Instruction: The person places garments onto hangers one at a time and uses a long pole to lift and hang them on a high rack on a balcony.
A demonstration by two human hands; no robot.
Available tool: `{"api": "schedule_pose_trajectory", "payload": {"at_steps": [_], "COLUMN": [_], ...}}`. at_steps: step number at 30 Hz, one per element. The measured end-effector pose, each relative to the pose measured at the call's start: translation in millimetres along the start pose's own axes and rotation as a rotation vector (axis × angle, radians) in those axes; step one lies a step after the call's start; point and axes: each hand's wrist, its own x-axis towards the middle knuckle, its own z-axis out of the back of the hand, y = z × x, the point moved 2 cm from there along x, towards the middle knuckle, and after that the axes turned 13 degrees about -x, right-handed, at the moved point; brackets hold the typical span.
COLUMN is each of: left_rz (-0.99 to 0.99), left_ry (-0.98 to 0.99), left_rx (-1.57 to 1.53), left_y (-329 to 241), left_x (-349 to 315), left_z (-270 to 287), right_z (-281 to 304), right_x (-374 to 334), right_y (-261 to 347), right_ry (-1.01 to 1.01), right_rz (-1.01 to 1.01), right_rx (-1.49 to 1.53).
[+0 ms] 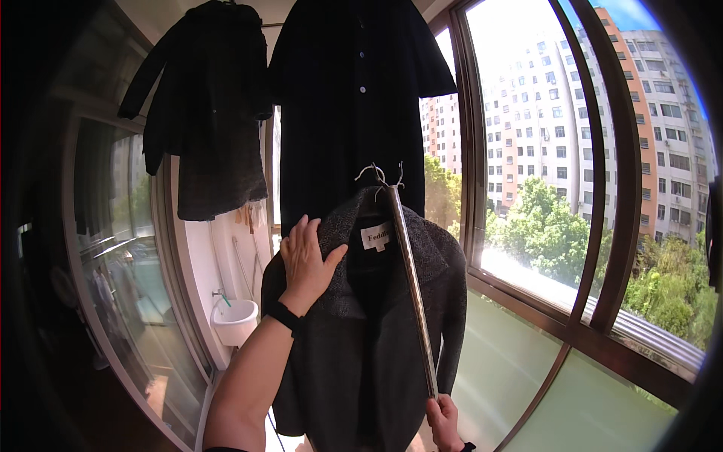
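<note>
A dark grey coat (324, 377) with a speckled collar hangs in front of me from a wire hanger, its white neck label showing. The forked hook end of a long metal clothes pole (413, 286) meets the hanger's hook (370, 172) just above the collar. My left hand (307, 260) lies on the coat's left collar and shoulder with the fingers stretched out. Low on the right, my right hand (443, 420) is wrapped round the lower part of the pole. A black band circles my left wrist.
A black short-sleeved garment (350, 113) with buttons hangs right behind the coat. Another dark coat (211, 113) hangs at upper left. Brown-framed windows (591, 166) line the right side, sliding glass doors (128, 264) the left. A white sink (235, 320) stands further back.
</note>
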Motion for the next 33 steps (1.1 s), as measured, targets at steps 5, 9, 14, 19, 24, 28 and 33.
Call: {"api": "schedule_pose_trajectory", "payload": {"at_steps": [5, 9, 14, 19, 24, 28, 33], "left_rz": [0.142, 0.349, 1.059, 0.805, 0.687, 0.565, 0.723], "left_ry": [0.051, 0.23, 0.493, 0.373, 0.171, 0.194, 0.284], "left_rx": [-0.412, -0.887, -1.862, -1.087, -1.319, -1.33, -1.499], "left_y": [-55, -113, -162, -192, -176, -160, -156], "left_x": [-99, -226, -395, -342, -229, -128, -34], "left_z": [-6, -30, -123, -97, -78, -63, -62], "right_z": [-8, -25, -32, -17, 6, 24, -14], "right_x": [45, 86, 137, 163, 136, 63, -70], "right_y": [33, 85, 145, 211, 239, 95, -87], "right_ry": [0.009, 0.026, -0.044, 0.025, 0.225, 0.233, 0.417], "right_rz": [0.029, 0.141, 0.282, 0.302, 0.42, 0.356, 0.312], "right_rx": [0.122, 0.117, 0.043, 0.091, 0.254, 0.125, -0.465]}}
